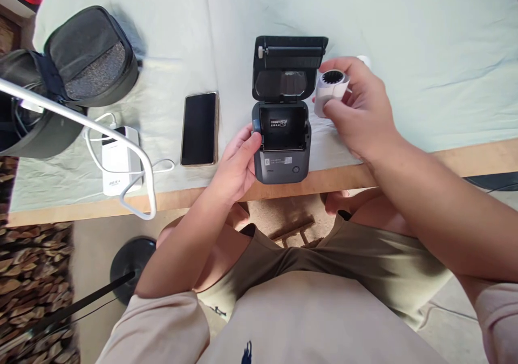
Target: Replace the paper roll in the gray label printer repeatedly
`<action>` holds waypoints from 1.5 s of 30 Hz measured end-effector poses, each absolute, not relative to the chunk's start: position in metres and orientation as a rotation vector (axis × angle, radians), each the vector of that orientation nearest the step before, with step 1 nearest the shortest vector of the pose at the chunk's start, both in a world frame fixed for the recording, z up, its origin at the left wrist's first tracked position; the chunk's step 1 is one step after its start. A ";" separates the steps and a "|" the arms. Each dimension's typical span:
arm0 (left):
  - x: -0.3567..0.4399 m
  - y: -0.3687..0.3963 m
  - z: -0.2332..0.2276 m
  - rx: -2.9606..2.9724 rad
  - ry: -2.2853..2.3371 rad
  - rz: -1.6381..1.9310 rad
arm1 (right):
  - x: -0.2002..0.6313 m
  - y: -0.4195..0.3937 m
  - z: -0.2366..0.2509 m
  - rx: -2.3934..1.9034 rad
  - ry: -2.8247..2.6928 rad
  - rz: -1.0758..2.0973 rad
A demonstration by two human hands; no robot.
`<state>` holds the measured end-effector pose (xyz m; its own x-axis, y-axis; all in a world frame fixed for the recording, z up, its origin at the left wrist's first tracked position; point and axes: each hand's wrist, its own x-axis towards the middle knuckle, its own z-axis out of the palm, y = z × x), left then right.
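A dark grey label printer (282, 169) is near the table's front edge with its lid (289, 64) raised. Its paper bay shows nothing but a small sticker inside. My left hand (239, 162) grips the printer's left side, thumb on the rim of the bay. In my right hand (360, 102) is a white label roll (329, 94) with a black toothed core, pinched between thumb and fingers just right of the open lid. Part of another white object (364, 60) shows behind that hand; I cannot make out what it is.
A smartphone (199, 129) lies left of the printer. Further left are a white power bank (121, 162) with a cable and an open black case (95, 56). A white metal tube (101, 124) crosses above them. The pale cloth (230, 19) covers the wooden-edged table.
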<state>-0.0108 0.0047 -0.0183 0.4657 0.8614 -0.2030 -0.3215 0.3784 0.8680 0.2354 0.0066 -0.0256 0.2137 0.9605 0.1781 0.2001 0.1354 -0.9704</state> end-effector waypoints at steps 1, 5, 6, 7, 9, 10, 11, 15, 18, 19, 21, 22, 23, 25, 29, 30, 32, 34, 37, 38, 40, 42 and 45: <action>-0.011 0.005 -0.019 0.866 0.736 0.853 | 0.234 0.006 -0.025 -1.249 -1.187 0.861; -0.010 0.005 -0.020 0.878 0.726 0.857 | 0.222 -0.009 -0.005 -1.094 -1.225 0.704; -0.010 0.005 -0.019 0.881 0.726 0.853 | 0.218 -0.016 0.002 -1.098 -1.303 0.603; -0.010 0.005 -0.019 0.882 0.728 0.850 | 0.214 -0.023 0.008 -1.079 -1.398 0.508; -0.009 0.004 -0.018 0.890 0.738 0.845 | 0.206 -0.034 0.017 -1.006 -1.606 0.364; -0.009 0.004 -0.017 0.898 0.745 0.845 | 0.204 -0.038 0.019 -0.994 -1.703 0.284; -0.008 0.003 -0.017 0.906 0.752 0.849 | 0.202 -0.041 0.020 -1.027 -1.784 0.205; -0.006 0.001 -0.015 0.921 0.759 0.863 | 0.202 -0.041 0.015 -1.363 -1.955 -0.001; -0.006 0.001 -0.015 0.953 0.742 0.858 | 0.203 -0.037 0.007 -1.454 -2.020 -0.007; -0.005 0.001 -0.015 0.963 0.738 0.853 | 0.203 -0.036 0.004 -1.462 -2.031 -0.019; -0.005 0.001 -0.015 0.973 0.735 0.845 | 0.204 -0.034 -0.001 -1.451 -2.044 -0.075; -0.005 0.001 -0.015 0.973 0.736 0.842 | 0.203 -0.033 -0.003 -1.434 -2.050 -0.106; -0.005 0.000 -0.015 0.969 0.739 0.845 | 0.203 -0.033 -0.004 -1.409 -2.049 -0.132; -0.005 0.000 -0.014 0.947 0.751 0.853 | 0.202 -0.033 -0.005 -1.312 -2.024 -0.165; -0.005 0.001 -0.012 0.896 0.772 0.863 | 0.199 -0.035 -0.006 -1.101 -2.039 -0.181; -0.005 0.002 -0.012 0.896 0.771 0.857 | 0.199 -0.036 -0.006 -1.077 -2.062 -0.174; -0.006 0.003 -0.011 0.907 0.774 0.831 | 0.198 -0.036 -0.008 -1.053 -2.093 -0.141; -0.007 0.004 -0.011 0.926 0.781 0.798 | 0.198 -0.036 -0.008 -1.045 -2.092 -0.088; -0.009 0.005 -0.013 0.968 0.767 0.777 | 0.201 -0.035 -0.003 -1.036 -2.014 -0.024; -0.009 0.005 -0.014 0.991 0.760 0.773 | 0.202 -0.034 -0.001 -1.023 -1.979 -0.016; -0.010 0.005 -0.016 1.040 0.749 0.767 | 0.205 -0.032 0.005 -1.027 -1.893 0.012; -0.011 0.005 -0.018 1.076 0.751 0.763 | 0.208 -0.030 0.008 -1.087 -1.784 0.067; -0.013 0.005 -0.018 1.106 0.787 0.748 | 0.210 -0.030 0.008 -1.232 -1.645 0.183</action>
<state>-0.0127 0.0047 -0.0177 0.5195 0.8372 -0.1708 -0.1271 0.2733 0.9535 0.2105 -0.0298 0.0079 0.0520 0.7796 0.6241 0.6231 0.4630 -0.6304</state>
